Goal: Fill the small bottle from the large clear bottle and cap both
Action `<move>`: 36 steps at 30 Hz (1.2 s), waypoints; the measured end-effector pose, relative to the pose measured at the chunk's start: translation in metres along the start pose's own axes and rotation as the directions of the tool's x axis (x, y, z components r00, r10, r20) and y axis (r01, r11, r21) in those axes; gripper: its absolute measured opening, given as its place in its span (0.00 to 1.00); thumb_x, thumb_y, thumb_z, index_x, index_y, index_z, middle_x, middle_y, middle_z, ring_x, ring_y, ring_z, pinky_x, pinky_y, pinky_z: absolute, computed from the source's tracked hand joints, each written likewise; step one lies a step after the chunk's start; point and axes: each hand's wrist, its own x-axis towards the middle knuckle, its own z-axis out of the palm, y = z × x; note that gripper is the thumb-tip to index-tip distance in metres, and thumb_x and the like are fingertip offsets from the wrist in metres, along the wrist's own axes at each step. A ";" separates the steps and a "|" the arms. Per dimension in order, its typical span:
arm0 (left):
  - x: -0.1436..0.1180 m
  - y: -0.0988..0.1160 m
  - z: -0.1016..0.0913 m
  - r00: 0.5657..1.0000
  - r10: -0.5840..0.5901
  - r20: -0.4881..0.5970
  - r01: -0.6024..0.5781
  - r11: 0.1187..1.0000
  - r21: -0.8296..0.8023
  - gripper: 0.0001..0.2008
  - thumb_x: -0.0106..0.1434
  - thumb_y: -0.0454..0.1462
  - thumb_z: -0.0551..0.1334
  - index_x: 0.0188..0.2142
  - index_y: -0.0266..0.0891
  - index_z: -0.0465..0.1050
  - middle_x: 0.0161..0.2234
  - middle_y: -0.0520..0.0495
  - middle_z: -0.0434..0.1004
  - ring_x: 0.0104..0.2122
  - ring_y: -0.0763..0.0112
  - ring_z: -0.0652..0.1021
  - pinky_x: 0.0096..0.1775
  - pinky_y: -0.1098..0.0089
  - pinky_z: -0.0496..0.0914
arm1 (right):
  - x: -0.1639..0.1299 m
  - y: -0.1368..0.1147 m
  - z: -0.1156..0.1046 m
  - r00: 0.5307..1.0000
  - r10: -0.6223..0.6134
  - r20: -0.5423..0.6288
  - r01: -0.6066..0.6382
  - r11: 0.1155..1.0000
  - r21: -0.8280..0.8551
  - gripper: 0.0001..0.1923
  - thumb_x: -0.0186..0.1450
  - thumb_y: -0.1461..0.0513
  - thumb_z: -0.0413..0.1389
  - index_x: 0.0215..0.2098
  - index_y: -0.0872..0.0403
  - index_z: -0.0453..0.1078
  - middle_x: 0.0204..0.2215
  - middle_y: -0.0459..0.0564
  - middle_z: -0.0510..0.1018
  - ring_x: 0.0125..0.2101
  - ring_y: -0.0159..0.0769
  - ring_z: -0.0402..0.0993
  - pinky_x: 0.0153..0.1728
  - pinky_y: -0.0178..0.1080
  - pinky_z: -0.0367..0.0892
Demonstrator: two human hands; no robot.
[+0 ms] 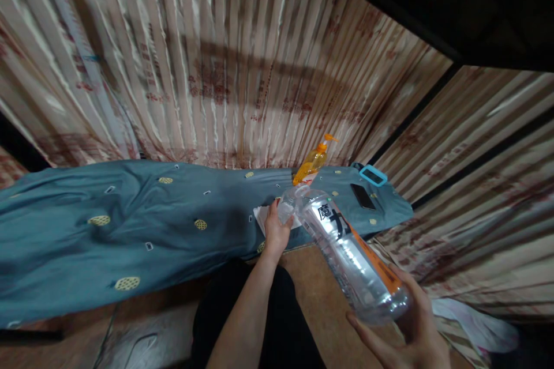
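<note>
A large clear plastic bottle (346, 242) with an orange and white label and black characters lies tilted in front of me, its neck pointing up and left. My right hand (409, 331) cups its base from below at the lower right. Around the neck and cap end my left hand (276, 230) is closed, just above the edge of a blue patterned bedcover (130, 230). I cannot tell whether the cap is on. A white sheet or tissue (261, 216) lies on the cover right beside my left hand.
An orange pump bottle (312, 162) stands at the back of the cover, near a dark phone (362, 196) and a light-blue framed object (373, 174). Striped curtains (225, 69) hang behind and to the right. White cloth (476, 323) lies on the floor at the right.
</note>
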 end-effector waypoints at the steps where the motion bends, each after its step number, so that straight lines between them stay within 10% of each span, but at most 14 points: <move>1: 0.000 0.000 0.000 1.000 -0.002 -0.002 0.002 1.000 -0.001 0.32 0.53 0.27 0.68 0.58 0.40 0.68 0.57 0.40 0.77 0.58 0.56 0.77 0.63 0.54 0.68 | 0.000 -0.002 0.000 1.000 0.002 -0.003 -0.002 1.000 0.001 0.48 0.53 0.48 0.70 0.66 0.50 0.58 0.58 0.57 0.71 0.54 0.50 0.74 0.47 0.45 0.77; 19: 0.000 -0.001 0.001 1.000 0.000 -0.006 0.000 1.000 0.003 0.30 0.54 0.28 0.68 0.57 0.41 0.69 0.56 0.40 0.77 0.58 0.56 0.77 0.62 0.55 0.69 | 0.000 -0.001 0.001 0.999 -0.017 0.040 0.017 1.000 0.008 0.50 0.54 0.48 0.69 0.68 0.50 0.55 0.61 0.58 0.69 0.55 0.51 0.74 0.50 0.47 0.77; 25: 0.001 -0.005 0.001 1.000 0.019 -0.015 -0.019 1.000 0.003 0.31 0.53 0.29 0.68 0.58 0.40 0.68 0.56 0.40 0.77 0.57 0.54 0.77 0.62 0.53 0.69 | 0.000 -0.011 0.007 0.997 0.058 0.056 -0.057 0.998 -0.016 0.55 0.58 0.45 0.65 0.74 0.52 0.44 0.67 0.62 0.62 0.62 0.58 0.66 0.63 0.64 0.60; 31: 0.001 -0.006 0.001 1.000 0.016 -0.002 -0.016 1.000 0.011 0.31 0.54 0.29 0.68 0.58 0.42 0.68 0.55 0.42 0.77 0.58 0.55 0.76 0.62 0.54 0.68 | 0.006 0.024 0.000 0.986 -0.106 0.127 0.117 0.990 -0.081 0.51 0.54 0.50 0.69 0.69 0.51 0.51 0.63 0.60 0.66 0.61 0.54 0.68 0.56 0.52 0.72; 36: 0.002 -0.008 0.003 1.000 0.001 -0.005 -0.001 1.000 0.002 0.31 0.54 0.30 0.68 0.58 0.42 0.68 0.56 0.41 0.77 0.58 0.55 0.76 0.62 0.55 0.69 | 0.006 0.024 -0.001 0.992 -0.010 0.127 0.017 0.998 -0.055 0.50 0.52 0.48 0.70 0.67 0.50 0.53 0.60 0.59 0.70 0.53 0.50 0.75 0.49 0.46 0.76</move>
